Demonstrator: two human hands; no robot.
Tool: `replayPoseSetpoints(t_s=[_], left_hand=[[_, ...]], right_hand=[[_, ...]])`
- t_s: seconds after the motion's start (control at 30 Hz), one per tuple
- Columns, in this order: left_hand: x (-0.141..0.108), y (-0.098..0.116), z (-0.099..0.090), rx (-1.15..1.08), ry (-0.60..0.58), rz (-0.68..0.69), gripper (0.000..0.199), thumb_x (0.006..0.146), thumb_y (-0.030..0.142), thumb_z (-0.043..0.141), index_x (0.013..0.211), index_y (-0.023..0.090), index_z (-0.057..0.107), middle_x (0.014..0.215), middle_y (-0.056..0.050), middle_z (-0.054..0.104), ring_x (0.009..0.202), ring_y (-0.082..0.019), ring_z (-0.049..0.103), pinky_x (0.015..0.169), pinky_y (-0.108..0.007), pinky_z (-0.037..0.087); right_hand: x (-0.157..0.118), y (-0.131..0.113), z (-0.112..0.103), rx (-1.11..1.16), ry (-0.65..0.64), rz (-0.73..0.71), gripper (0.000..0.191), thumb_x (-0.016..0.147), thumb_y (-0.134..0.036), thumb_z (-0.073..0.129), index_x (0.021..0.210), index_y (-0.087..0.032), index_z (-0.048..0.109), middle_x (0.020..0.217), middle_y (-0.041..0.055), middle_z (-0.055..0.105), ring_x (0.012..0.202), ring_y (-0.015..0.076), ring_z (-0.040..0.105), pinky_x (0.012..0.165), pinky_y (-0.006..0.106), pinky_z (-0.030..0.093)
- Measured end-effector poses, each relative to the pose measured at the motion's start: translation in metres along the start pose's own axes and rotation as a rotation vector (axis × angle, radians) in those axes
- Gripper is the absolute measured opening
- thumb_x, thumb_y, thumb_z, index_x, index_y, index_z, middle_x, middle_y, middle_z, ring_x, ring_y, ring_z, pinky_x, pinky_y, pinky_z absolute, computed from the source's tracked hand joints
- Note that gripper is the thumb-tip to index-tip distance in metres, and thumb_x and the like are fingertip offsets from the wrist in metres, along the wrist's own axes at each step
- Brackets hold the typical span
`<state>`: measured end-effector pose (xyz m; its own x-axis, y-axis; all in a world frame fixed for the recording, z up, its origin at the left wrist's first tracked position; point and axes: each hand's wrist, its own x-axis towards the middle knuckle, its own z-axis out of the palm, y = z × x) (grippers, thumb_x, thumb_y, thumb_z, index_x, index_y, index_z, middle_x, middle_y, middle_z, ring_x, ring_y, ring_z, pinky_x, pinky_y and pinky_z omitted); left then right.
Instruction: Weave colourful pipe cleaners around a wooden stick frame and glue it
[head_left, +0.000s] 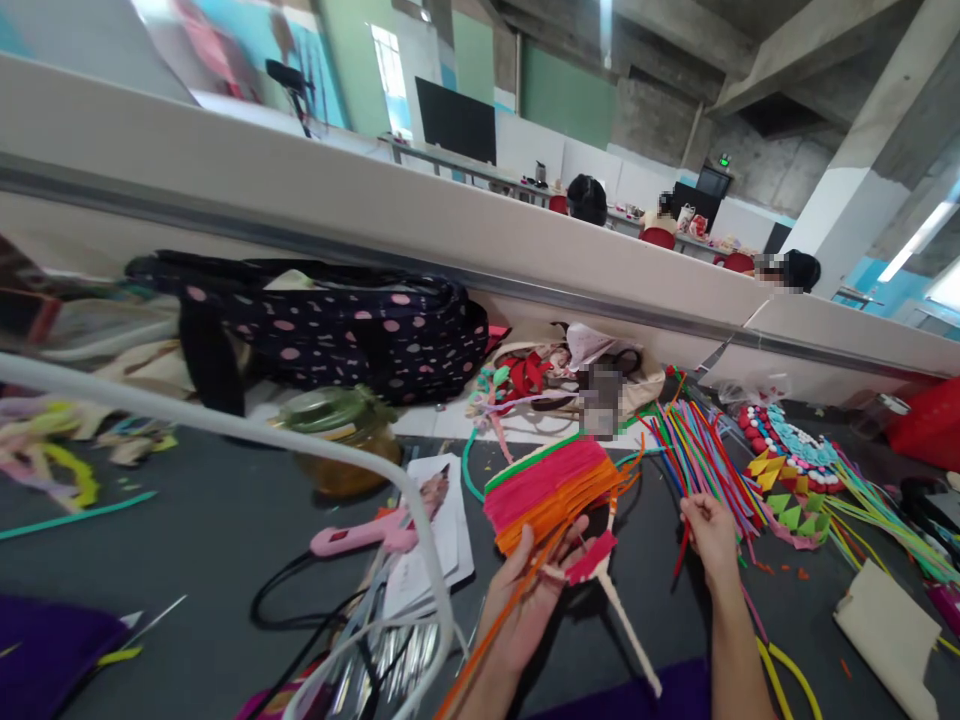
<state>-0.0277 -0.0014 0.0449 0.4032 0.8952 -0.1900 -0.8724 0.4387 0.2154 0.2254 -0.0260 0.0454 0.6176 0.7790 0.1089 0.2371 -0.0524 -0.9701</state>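
Observation:
My left hand point(525, 600), palm up with curled fingers, holds a flat woven piece point(551, 490) of pink and orange pipe cleaners with a green edge. A long orange strand point(487, 640) runs down across that palm. Beside the fingers is a cream stick-like frame point(628, 635) with a pink wrapped part point(592, 558). To the right, my right hand point(709, 530) pinches thumb and finger together at a red pipe cleaner point(681, 555), by the edge of a bundle of colourful pipe cleaners point(705, 455).
A pink glue gun point(367, 535) with black cord, a glass jar point(337, 440) and a dotted bag point(337, 330) are left. A white tube point(225, 410) arches across the left foreground. Beaded work point(791, 450) lies right; people sit beyond the partition point(450, 230).

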Motion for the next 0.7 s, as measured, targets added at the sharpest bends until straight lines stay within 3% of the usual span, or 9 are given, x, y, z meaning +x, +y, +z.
replayPoseSetpoints(t_s=[0.2,0.33,0.4,0.5,0.57,0.63,0.7], left_hand=[[0.001,0.003,0.005,0.061,0.154,0.076,0.03,0.089,0.022,0.047,0.112,0.009,0.062,0.081,-0.015,0.071,0.078,-0.028,0.069,0.078,-0.05,0.055],[0.001,0.004,0.01,0.076,0.16,0.057,0.03,0.088,0.026,0.05,0.111,0.009,0.061,0.079,-0.013,0.07,0.072,-0.026,0.068,0.07,-0.044,0.057],[0.0,0.004,0.014,0.071,0.149,0.037,0.03,0.088,0.028,0.051,0.11,0.01,0.061,0.077,-0.012,0.069,0.07,-0.024,0.067,0.067,-0.04,0.057],[0.003,0.002,0.023,0.07,0.117,0.017,0.03,0.087,0.032,0.052,0.108,0.011,0.06,0.077,-0.01,0.068,0.065,-0.021,0.066,0.063,-0.036,0.056],[0.007,0.002,0.03,0.079,0.115,0.033,0.03,0.087,0.034,0.053,0.106,0.012,0.06,0.076,-0.008,0.067,0.062,-0.019,0.065,0.061,-0.034,0.055],[0.012,0.001,0.036,0.092,0.113,0.064,0.029,0.086,0.035,0.055,0.103,0.013,0.061,0.074,-0.007,0.066,0.059,-0.018,0.063,0.06,-0.032,0.054],[0.018,-0.001,0.039,0.105,0.098,0.068,0.027,0.084,0.035,0.057,0.098,0.013,0.061,0.07,-0.005,0.065,0.056,-0.017,0.061,0.059,-0.031,0.054]], right_hand=[[0.011,0.017,-0.011,-0.594,0.017,-0.116,0.028,0.075,-0.041,0.051,0.063,-0.019,0.061,0.058,0.0056,0.062,0.057,0.0206,0.057,0.055,0.028,0.039],[0.003,0.003,-0.006,-0.681,0.126,-0.145,0.03,0.079,-0.04,0.047,0.083,-0.016,0.065,0.081,0.0135,0.067,0.075,0.0252,0.061,0.066,0.032,0.041],[-0.006,-0.012,0.004,-0.558,0.019,-0.142,0.033,0.081,-0.044,0.047,0.085,-0.016,0.065,0.081,0.0118,0.067,0.074,0.023,0.06,0.065,0.03,0.042],[-0.022,-0.034,0.027,-0.218,-0.5,0.02,0.034,0.08,-0.048,0.053,0.075,-0.017,0.065,0.066,0.0043,0.063,0.051,0.0131,0.05,0.046,0.023,0.035],[-0.033,-0.043,0.046,0.046,-0.74,0.196,0.033,0.076,-0.049,0.061,0.078,-0.016,0.065,0.066,0.0017,0.062,0.042,0.0074,0.041,0.038,0.02,0.025],[-0.041,-0.046,0.065,0.331,-0.704,0.296,0.034,0.07,-0.048,0.069,0.08,-0.016,0.063,0.065,-0.0004,0.06,0.042,0.0054,0.038,0.036,0.017,0.024],[-0.046,-0.045,0.08,0.563,-0.515,0.371,0.037,0.066,-0.05,0.072,0.074,-0.016,0.059,0.063,-0.0016,0.059,0.042,0.0043,0.037,0.035,0.016,0.025]])
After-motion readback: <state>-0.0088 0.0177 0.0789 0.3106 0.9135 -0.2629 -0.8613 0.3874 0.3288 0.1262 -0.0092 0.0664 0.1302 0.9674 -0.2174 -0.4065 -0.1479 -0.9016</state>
